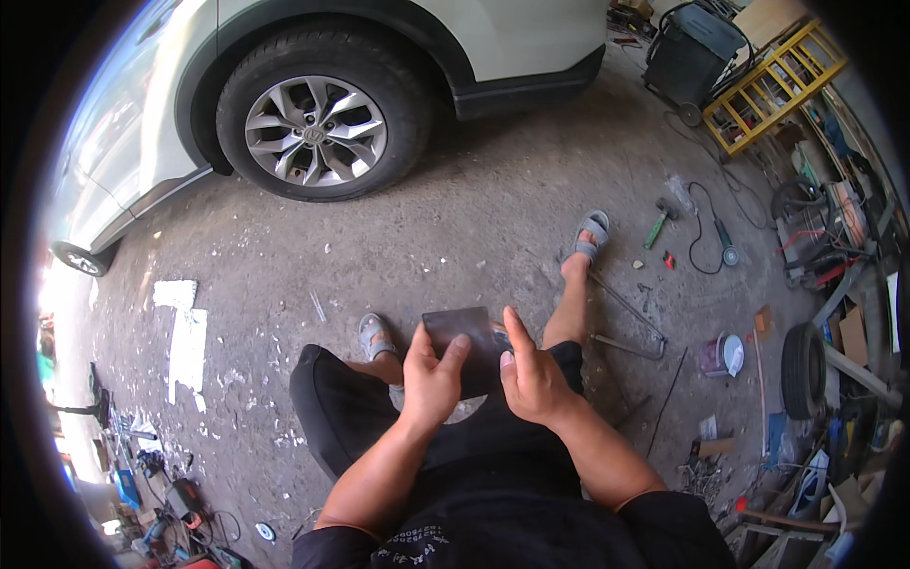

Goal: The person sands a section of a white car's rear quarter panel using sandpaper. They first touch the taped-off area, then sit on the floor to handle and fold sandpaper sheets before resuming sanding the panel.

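Observation:
In front of my lap is a dark, flat, roughly rectangular metal plate (462, 323). My left hand (433, 384) grips it by the left side, thumb lying across its face. At the plate's right edge is my right hand (536, 384), closed, with its thumb pointing up. A small shiny piece (500, 334) shows between that thumb and the plate; whether it belongs to the plate I cannot tell. The curled right fingers hide whatever they hold.
A white car's front wheel (316, 131) stands ahead. On the right floor lie a green-handled hammer (655, 226), an angle grinder (727, 245), a bucket (722, 356) and a loose tyre (803, 372). A yellow ladder (775, 87) leans behind. Tools (185, 503) clutter the near left.

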The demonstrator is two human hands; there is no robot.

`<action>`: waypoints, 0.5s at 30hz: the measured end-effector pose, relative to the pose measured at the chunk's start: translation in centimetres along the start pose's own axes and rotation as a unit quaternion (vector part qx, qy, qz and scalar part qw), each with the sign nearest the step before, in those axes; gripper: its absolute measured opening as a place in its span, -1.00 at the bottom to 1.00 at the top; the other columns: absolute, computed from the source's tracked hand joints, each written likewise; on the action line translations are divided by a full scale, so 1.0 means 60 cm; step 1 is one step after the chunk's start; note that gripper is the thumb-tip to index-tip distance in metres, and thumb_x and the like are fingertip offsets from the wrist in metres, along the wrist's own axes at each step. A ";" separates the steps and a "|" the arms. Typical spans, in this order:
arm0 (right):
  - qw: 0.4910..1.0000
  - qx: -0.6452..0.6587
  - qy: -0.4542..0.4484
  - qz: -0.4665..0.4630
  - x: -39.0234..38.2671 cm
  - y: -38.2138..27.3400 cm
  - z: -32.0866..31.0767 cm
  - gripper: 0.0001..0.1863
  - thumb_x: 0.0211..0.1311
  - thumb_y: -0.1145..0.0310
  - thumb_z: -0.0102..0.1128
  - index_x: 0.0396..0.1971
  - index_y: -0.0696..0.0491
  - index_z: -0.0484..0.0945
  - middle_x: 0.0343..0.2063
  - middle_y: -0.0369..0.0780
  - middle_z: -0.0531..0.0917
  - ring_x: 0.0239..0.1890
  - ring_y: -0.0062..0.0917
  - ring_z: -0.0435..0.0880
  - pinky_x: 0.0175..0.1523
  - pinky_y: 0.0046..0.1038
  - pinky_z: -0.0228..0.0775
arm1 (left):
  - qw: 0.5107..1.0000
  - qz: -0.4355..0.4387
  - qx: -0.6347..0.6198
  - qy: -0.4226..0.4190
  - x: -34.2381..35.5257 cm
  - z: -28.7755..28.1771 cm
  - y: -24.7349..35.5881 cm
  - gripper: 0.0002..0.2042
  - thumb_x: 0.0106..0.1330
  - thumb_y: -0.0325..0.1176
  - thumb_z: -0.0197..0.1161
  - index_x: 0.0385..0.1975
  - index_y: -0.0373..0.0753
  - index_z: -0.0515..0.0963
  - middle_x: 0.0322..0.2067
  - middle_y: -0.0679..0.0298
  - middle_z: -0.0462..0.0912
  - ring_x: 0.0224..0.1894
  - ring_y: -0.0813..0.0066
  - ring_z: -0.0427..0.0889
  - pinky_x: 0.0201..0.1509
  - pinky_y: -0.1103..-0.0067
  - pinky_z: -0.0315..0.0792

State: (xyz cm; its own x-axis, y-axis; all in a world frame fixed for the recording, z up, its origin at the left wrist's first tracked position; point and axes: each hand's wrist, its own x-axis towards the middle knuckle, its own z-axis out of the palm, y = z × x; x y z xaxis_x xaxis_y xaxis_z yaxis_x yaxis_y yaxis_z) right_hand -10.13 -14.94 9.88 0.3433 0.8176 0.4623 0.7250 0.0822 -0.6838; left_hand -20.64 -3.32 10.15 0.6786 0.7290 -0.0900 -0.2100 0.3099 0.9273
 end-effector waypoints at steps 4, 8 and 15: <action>1.000 0.000 -0.016 -0.002 0.002 0.007 0.005 -0.26 0.10 0.66 -0.11 0.31 0.30 -0.14 0.17 0.21 0.25 -0.11 0.04 0.54 -0.11 -0.20 0.46 | 0.997 0.047 0.064 -0.004 -0.004 0.007 -0.011 -0.81 0.29 -0.54 0.11 -0.12 -0.38 0.40 -0.23 0.23 0.59 -0.21 0.56 0.55 -0.10 0.63 0.43; 0.999 0.011 -0.030 0.014 0.008 0.007 0.003 -0.25 0.09 0.66 -0.11 0.32 0.27 -0.15 0.18 0.21 0.24 -0.11 0.05 0.53 -0.11 -0.18 0.45 | 0.995 0.052 0.083 -0.012 0.000 0.006 -0.008 -0.83 0.29 -0.54 0.13 -0.15 -0.38 0.42 -0.26 0.24 0.60 -0.21 0.57 0.55 -0.10 0.63 0.43; 0.996 0.037 -0.028 0.070 0.006 0.002 -0.019 -0.25 0.12 0.63 -0.10 0.33 0.22 -0.17 0.20 0.20 0.20 0.06 0.04 0.43 0.06 -0.23 0.39 | 0.997 0.012 0.071 -0.021 0.007 -0.007 0.007 -0.80 0.29 -0.52 0.14 -0.12 -0.38 0.40 -0.24 0.23 0.59 -0.20 0.58 0.54 -0.09 0.63 0.42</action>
State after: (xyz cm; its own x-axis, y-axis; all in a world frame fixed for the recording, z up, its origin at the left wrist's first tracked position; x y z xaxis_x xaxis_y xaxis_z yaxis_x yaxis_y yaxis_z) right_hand -9.21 -15.32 10.59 0.4023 0.8544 0.3288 0.6256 0.0057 -0.7801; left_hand -20.75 -2.62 10.37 0.7034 0.7087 -0.0548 -0.1261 0.2003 0.9716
